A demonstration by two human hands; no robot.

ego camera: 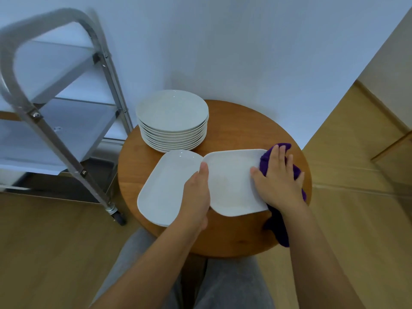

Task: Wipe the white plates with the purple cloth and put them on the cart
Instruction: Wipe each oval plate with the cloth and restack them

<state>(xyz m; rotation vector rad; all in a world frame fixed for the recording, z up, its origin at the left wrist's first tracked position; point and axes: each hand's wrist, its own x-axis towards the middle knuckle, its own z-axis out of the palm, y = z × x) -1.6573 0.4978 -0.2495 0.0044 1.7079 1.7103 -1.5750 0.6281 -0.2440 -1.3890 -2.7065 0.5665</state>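
Two white rectangular plates lie side by side on the round wooden table [234, 112]. My left hand [197, 194] grips the left edge of the right plate [231, 181], thumb on its rim. My right hand [278, 175] lies flat, fingers straight, pressing the purple cloth [278, 226] onto that plate's right edge; the cloth trails down toward the table's front. The left plate [162, 188] sits untouched beside it. A stack of several round white plates [172, 121] stands at the back of the table.
The metal cart [66, 121] with white shelves stands to the left of the table, its wheel [118, 217] close to the table's edge. A white wall is behind, wooden floor around. My grey-trousered legs are below the table.
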